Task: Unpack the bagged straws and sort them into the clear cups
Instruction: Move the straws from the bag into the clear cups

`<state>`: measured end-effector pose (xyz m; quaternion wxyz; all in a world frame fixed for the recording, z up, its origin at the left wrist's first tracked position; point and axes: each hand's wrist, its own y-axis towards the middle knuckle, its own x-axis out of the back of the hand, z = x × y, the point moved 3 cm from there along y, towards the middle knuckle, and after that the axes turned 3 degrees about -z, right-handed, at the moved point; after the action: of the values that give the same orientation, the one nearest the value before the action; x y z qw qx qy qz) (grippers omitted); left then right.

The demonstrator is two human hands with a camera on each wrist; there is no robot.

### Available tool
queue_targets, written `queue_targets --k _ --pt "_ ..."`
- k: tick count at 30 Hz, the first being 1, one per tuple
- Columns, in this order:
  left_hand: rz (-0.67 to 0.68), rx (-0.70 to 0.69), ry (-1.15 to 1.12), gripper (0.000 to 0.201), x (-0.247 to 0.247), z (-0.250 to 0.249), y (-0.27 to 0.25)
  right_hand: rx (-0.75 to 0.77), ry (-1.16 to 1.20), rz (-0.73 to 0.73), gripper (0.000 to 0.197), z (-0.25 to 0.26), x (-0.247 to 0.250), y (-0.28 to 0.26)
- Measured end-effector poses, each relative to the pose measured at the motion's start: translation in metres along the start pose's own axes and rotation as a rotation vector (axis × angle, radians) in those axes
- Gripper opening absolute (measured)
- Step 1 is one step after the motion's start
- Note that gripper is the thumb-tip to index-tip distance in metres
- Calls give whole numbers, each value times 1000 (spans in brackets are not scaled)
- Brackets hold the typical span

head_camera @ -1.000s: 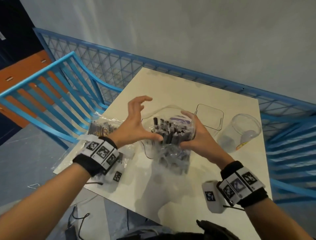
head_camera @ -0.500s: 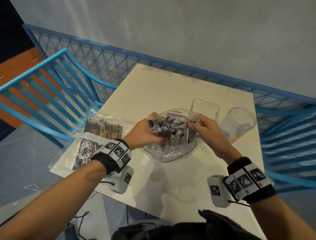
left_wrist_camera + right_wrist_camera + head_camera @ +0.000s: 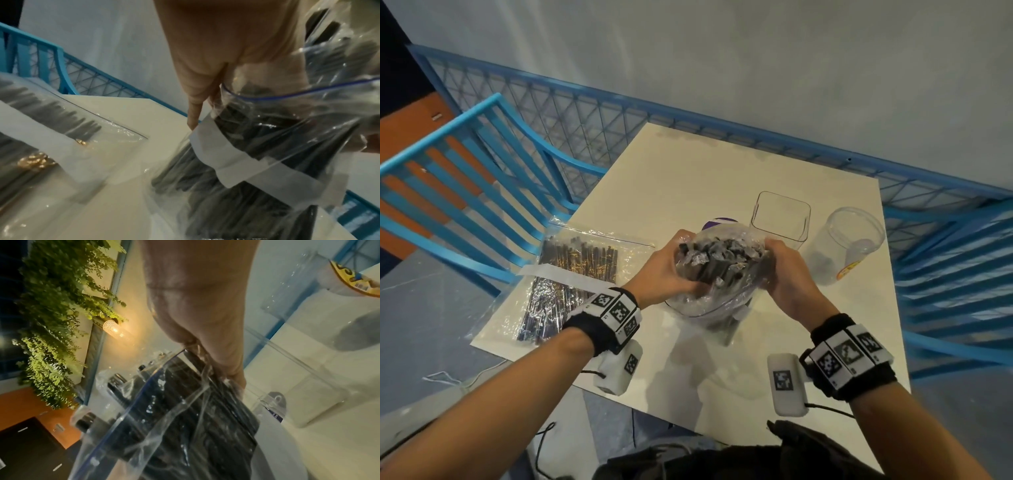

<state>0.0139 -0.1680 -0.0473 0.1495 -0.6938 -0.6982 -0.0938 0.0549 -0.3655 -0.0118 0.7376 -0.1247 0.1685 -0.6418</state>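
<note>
A clear zip bag of black straws stands on end at the middle of the cream table. My left hand grips its left side near the top, and my right hand grips its right side. Straw ends show at the bag's mouth between the hands. Up close, the left hand holds the bag by its blue zip line, and the right hand curls round the bag. A square clear cup stands just behind the bag. To its right is a round clear jar.
A second bag of black and gold straws lies flat at the table's left edge. A purple-topped object peeks out behind the held bag. Blue chairs and a blue mesh rail ring the table.
My left hand, spread above the bag a second ago, now grips it. Both hands have drawn the bag's top together and stood it more upright.
</note>
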Motion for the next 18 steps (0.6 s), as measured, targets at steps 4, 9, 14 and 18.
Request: queue_targets --k 4,9,14,18 --pt "-67 15 -15 70 2 4 1 124 -226 -21 35 5 3 0" --pt "-207 7 -73 80 5 0 -1 883 -550 -363 11 41 3 -47" --pt "-260 28 -95 69 -6 -5 -4 599 -675 13 45 22 -22 -52" --pt "-241 30 -154 78 -7 -4 -4 580 -733 45 57 5 -28 -39"
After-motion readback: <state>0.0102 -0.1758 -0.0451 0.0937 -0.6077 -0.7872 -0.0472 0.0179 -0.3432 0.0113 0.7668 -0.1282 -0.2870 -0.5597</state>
